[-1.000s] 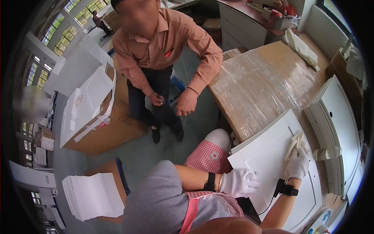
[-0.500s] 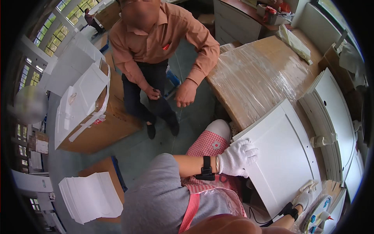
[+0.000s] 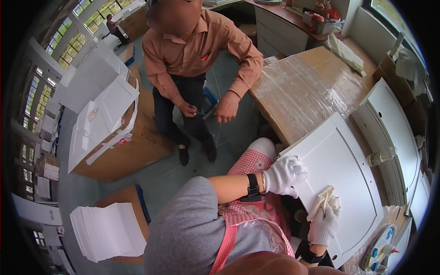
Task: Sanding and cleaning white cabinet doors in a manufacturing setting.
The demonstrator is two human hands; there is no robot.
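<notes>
A white panel (image 3: 341, 169) with a raised border and small dark holes along one side lies tilted in front of me. My left hand (image 3: 284, 175), in a white knit glove, is closed around the panel's near left edge, thumb and fingers on either side of it. In my right hand (image 3: 324, 227), gloved too, is a bunched cream cloth (image 3: 326, 201). The cloth rests on the panel face near its lower left edge, and the fingers are pressed over it. Part of the panel's underside is hidden.
A person in an orange shirt (image 3: 197, 50) stands across from me beside a film-wrapped carton (image 3: 311, 87). White panels (image 3: 398, 133) are stacked at the right, near a roll of tape (image 3: 381, 156) and a round tray of bottles (image 3: 382, 250). More panels (image 3: 107, 231) lie at the lower left.
My right hand has moved with the cloth from the panel's lower right corner leftward to near its lower left edge. My left hand keeps its grip. The view has shifted slightly.
</notes>
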